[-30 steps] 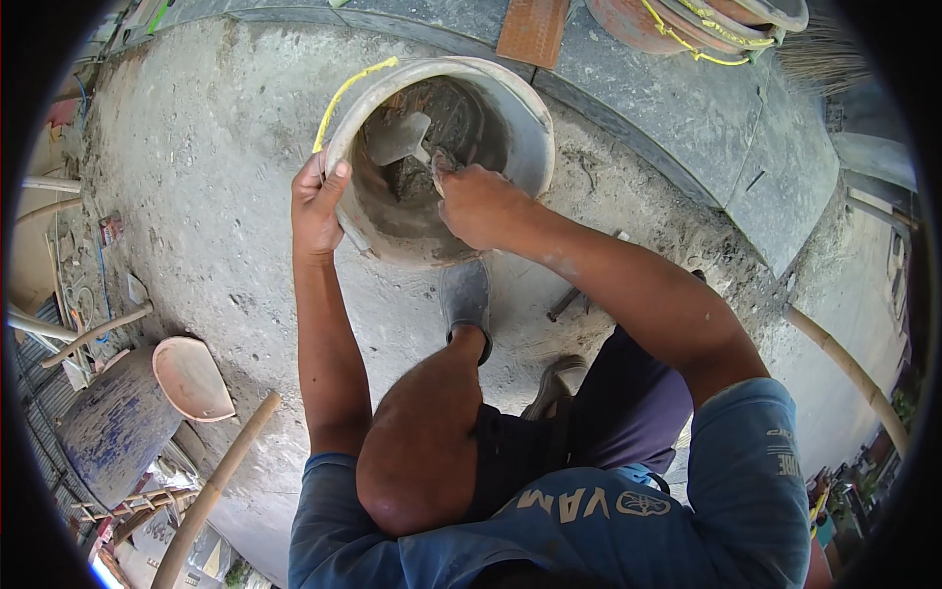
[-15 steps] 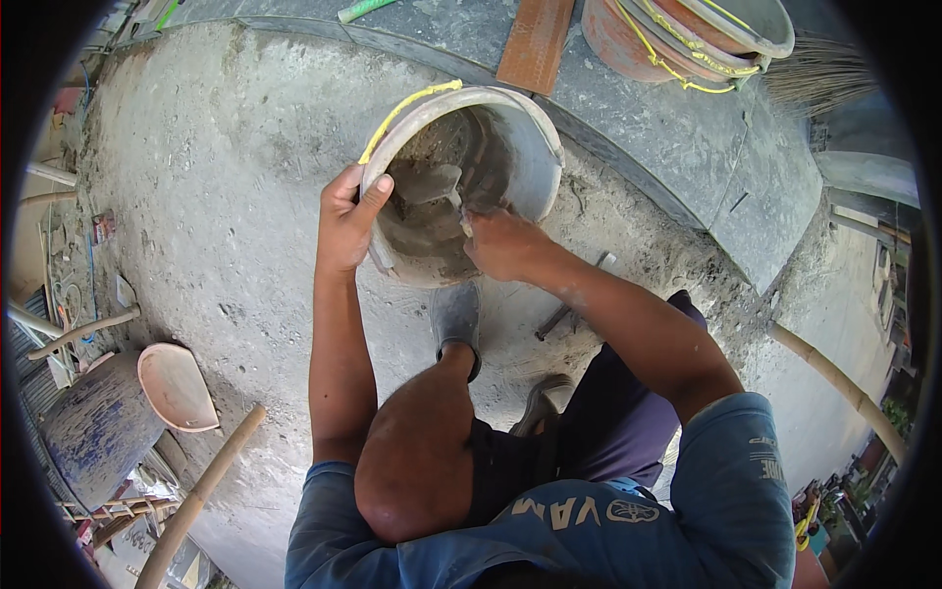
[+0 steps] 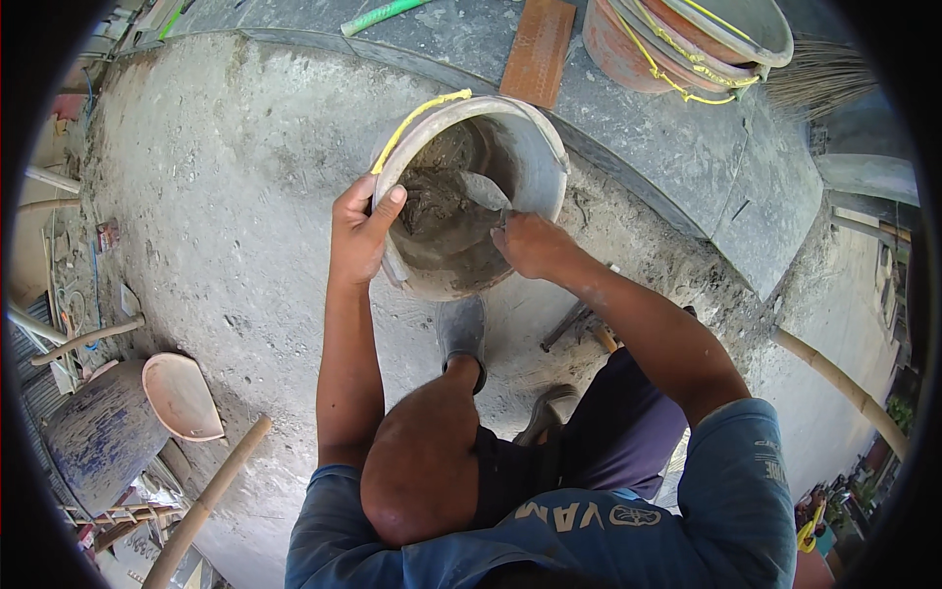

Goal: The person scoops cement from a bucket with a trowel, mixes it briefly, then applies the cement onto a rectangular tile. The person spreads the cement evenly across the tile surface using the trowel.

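Note:
A pale bucket (image 3: 546,162) with a yellow-wrapped handle leans toward me, its mouth facing up at me. Wet grey-brown mortar (image 3: 432,208) lies inside it. My left hand (image 3: 363,224) grips the bucket's left rim, thumb over the edge and fingers outside. Inside the bucket's right part, my right hand (image 3: 533,243) is closed round the handle of a trowel, which the fingers mostly hide. The trowel's grey blade (image 3: 484,190) points up and left, beside the mortar heap.
Stacked buckets (image 3: 677,49), a brown tile (image 3: 537,51) and a green tube (image 3: 383,16) sit on the grey slab ahead. A hammer-like tool (image 3: 574,319) lies near my shoe. At left are a cut-off tub (image 3: 182,398) and a wooden pole (image 3: 211,496).
My right hand has moved the trowel to the right inside the bucket. More heaped mortar shows at the left of the blade. My left hand keeps its hold on the rim.

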Tool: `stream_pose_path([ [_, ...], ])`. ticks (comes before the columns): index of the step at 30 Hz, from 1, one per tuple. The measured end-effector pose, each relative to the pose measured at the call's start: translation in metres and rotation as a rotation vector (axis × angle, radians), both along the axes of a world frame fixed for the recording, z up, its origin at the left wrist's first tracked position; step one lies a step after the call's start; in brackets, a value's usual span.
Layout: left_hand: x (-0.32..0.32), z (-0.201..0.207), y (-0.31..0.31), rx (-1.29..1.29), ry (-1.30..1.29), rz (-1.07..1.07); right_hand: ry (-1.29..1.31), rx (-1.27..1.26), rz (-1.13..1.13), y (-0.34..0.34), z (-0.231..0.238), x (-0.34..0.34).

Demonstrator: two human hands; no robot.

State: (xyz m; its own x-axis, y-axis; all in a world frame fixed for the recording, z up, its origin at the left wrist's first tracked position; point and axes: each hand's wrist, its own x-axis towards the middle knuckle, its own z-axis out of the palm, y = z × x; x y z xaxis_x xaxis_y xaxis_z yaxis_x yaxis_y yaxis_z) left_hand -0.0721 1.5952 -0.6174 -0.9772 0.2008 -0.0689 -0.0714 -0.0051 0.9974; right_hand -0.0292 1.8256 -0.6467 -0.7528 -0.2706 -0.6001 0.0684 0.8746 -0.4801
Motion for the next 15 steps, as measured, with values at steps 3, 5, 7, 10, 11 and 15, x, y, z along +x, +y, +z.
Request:
stream_pose_path([
  [3,0.002,0.001,0.004,0.031,-0.002,0.02,0.029,-0.036,0.175,-0.017,-0.007,0.006],
  [5,0.004,0.002,0.009,0.051,-0.007,0.026,0.054,-0.083,0.254,-0.02,-0.009,0.007],
  [7,0.005,0.006,0.016,0.071,0.04,0.026,-0.35,-0.26,-0.013,-0.016,-0.011,0.001],
  [10,0.006,-0.01,0.001,0.107,0.009,0.001,-0.484,-0.455,-0.154,-0.016,-0.019,0.002],
  [11,0.006,-0.01,0.0,0.125,-0.007,-0.002,-0.481,-0.455,-0.16,-0.015,-0.019,0.0],
  [15,0.005,-0.01,-0.002,0.098,0.006,-0.043,-0.442,-0.473,-0.127,-0.005,-0.004,-0.001],
])
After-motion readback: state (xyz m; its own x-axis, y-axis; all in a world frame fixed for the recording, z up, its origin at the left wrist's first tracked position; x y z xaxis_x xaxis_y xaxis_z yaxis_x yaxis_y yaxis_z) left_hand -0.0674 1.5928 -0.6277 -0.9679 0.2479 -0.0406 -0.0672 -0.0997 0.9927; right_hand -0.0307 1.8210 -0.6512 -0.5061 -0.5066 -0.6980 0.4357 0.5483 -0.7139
